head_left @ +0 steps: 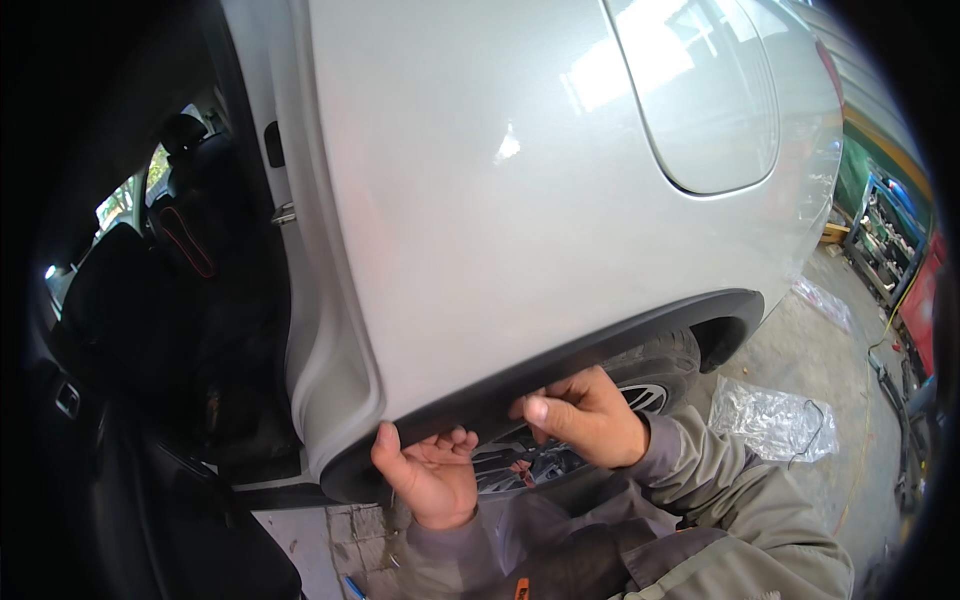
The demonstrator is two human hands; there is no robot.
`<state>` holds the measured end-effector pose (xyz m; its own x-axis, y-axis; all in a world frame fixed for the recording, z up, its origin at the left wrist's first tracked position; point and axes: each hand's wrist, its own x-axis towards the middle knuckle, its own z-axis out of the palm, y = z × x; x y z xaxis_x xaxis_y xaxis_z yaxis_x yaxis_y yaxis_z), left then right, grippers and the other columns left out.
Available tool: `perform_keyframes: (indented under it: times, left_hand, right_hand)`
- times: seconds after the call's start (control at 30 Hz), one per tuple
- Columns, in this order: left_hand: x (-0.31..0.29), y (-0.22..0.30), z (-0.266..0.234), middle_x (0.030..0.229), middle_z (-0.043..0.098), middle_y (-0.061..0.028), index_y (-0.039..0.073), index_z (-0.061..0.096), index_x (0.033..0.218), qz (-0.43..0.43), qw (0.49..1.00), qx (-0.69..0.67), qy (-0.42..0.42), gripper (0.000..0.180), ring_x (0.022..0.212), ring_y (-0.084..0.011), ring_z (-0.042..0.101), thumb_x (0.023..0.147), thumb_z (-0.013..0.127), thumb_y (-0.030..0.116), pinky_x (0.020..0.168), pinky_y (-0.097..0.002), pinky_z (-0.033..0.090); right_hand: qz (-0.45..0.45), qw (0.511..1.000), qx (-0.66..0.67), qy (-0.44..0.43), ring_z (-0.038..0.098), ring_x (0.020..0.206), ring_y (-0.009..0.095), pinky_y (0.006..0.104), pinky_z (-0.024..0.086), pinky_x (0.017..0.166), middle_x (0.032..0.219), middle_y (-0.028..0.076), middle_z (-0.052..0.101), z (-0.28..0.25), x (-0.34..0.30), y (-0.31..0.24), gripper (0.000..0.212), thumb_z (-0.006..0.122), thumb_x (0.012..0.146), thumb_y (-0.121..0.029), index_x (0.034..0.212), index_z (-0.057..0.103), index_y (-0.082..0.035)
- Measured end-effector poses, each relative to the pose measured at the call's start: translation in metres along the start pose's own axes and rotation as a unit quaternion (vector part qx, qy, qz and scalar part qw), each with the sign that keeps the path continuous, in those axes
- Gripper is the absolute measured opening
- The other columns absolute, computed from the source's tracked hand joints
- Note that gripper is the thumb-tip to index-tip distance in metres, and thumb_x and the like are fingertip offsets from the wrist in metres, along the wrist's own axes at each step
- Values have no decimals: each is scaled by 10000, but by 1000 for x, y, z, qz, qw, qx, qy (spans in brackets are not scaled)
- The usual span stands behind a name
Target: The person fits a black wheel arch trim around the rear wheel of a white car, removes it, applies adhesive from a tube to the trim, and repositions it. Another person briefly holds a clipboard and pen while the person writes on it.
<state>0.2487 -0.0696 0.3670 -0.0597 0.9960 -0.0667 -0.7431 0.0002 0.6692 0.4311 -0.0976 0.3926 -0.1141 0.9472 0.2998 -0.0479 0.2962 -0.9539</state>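
As long, smooth black trim (470,405) bends over the round rubber tire (677,358), the left hand (435,482) curls loosely left of the tire, the right hand (592,420) bends its fingers beside it, I cannot tell if either grips the trim, and crinkly clear plastic (765,420) lies to the tire's right.

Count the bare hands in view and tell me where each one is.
2: the left hand at the black trim's lower edge, nearer the door opening; the right hand farther along that edge, by the wheel.
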Motion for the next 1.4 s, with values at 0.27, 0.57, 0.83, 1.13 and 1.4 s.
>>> perform_keyframes:
  times: [0.27, 0.57, 0.83, 1.13, 1.4]
  left_hand:
    - [-12, 6, -1, 777, 699, 2, 140, 707, 947, -6, 998, -45, -37, 452, 611, -107, 567, 907, 539, 557, 559, -266, 485]
    - [-12, 7, -13, 772, 694, 11, 140, 708, 946, -16, 991, -76, -110, 421, 594, -97, 557, 928, 544, 527, 546, -265, 495]
    - [-3, 3, 0, 823, 702, -29, 71, 697, 979, -14, 1000, 13, -20, 555, 646, -136, 622, 884, 599, 609, 575, -234, 516]
    - [-16, 0, 4, 989, 701, -48, 41, 681, 1053, -3, 997, -7, -77, 569, 867, -167, 662, 875, 617, 577, 806, -290, 543]
    - [-28, -5, -26, 1112, 701, -120, -13, 652, 1175, -27, 985, -9, -171, 605, 1015, -221, 682, 936, 536, 530, 849, -350, 594]
  right_hand:
    - [-22, 986, 163, -1, 543, 643, 89, 250, 419, 582, 802, 73, 668, 14, -2, 8, 358, 652, 951, -288, 1068, 666, 49]
    - [-46, 977, 208, 7, 573, 646, 89, 261, 453, 558, 732, 39, 620, 3, -10, 14, 329, 695, 921, -248, 1104, 628, 17]
    - [43, 931, 214, 292, 455, 383, 154, 287, 337, 389, 452, 80, 493, -32, -9, 12, 743, 566, 885, -666, 484, 528, -41]
    - [-30, 922, 234, 309, 420, 422, 112, 273, 301, 410, 535, 31, 493, -16, -35, -8, 494, 632, 890, -502, 795, 608, -17]
    - [72, 912, 304, 265, 458, 485, 111, 250, 334, 450, 570, 28, 507, -30, -68, -3, 573, 563, 889, -533, 1096, 666, -9]
